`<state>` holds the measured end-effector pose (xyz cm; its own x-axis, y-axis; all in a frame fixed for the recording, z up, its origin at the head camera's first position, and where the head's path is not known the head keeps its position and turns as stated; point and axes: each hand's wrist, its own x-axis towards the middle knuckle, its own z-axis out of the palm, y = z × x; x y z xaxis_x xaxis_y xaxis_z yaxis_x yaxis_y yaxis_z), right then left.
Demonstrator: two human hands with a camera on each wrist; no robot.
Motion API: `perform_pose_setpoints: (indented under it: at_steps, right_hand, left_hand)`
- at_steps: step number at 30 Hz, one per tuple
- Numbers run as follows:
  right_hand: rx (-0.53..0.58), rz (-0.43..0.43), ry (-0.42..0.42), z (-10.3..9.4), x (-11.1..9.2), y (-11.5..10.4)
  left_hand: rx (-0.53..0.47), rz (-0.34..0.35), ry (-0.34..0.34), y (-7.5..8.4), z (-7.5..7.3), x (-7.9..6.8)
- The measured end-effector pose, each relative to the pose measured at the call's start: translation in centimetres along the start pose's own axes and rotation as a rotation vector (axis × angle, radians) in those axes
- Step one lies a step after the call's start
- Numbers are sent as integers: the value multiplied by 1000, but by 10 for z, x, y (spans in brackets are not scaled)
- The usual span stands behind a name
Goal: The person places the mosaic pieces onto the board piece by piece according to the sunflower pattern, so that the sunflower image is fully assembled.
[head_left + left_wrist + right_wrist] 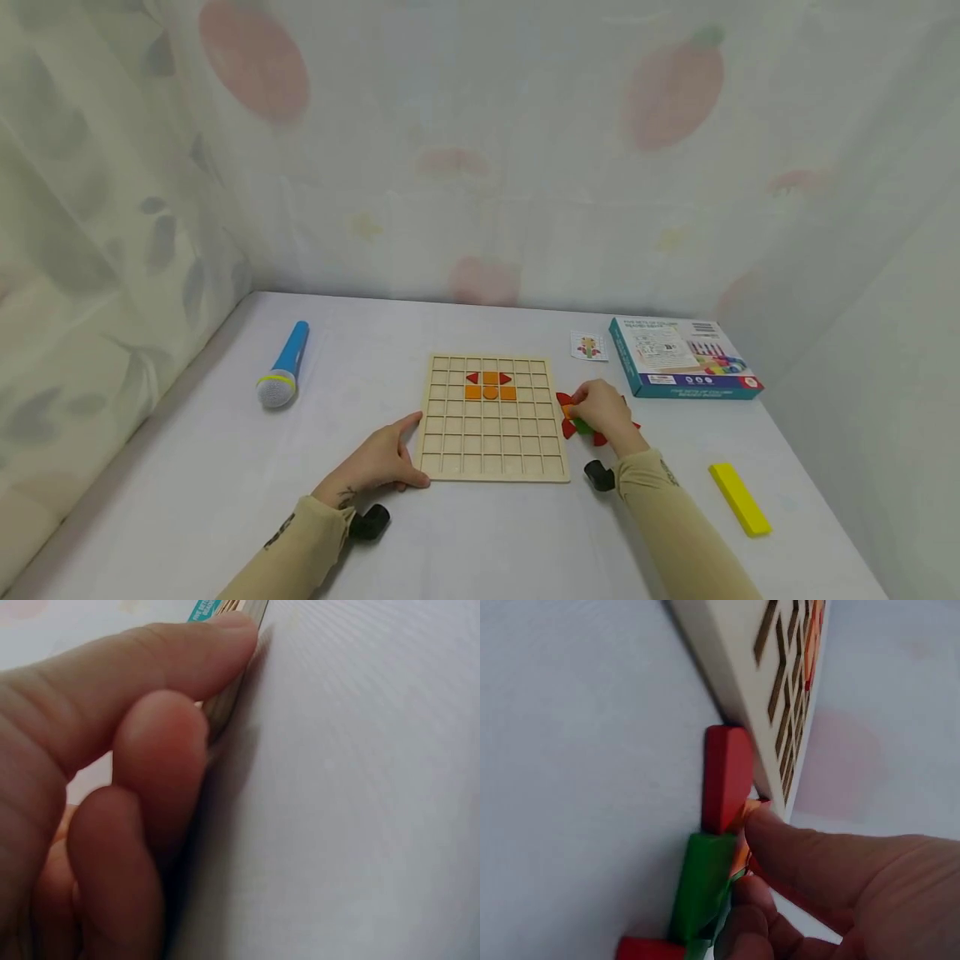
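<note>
The pale wooden grid board [491,436] lies flat. Orange squares [508,393], an orange round piece [491,392] and two red triangles [472,378] sit in its upper cells. My left hand [382,457] is spread at the board's lower left, fingertips touching its left edge and bottom corner; in the left wrist view, one finger [217,645] lies along the edge. To the right of the board, my right hand [602,408] pinches an orange piece [740,855] among loose red pieces [726,780] and green pieces [700,881]. My fingers partly cover this pile.
A small pattern card [588,346] and a game box [686,358] lie behind the right hand. There is a yellow block [739,499] at the right, and a blue toy microphone [285,365] at the left. Curtains hang behind the table [187,467].
</note>
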<state>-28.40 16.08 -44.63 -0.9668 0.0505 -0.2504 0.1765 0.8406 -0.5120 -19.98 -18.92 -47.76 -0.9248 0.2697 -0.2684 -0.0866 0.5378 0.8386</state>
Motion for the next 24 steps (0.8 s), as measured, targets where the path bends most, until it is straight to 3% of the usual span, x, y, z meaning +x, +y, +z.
perform_pose_setpoints:
  at_steps: [10,24]
  right_hand:
    - [-61,-210,-77,0,7,10]
    - [-92,-177,-146,-8,4,9]
  left_hand:
    - [0,2,0,1,0,-1]
    - [-7,15,-6,2,-1,-2]
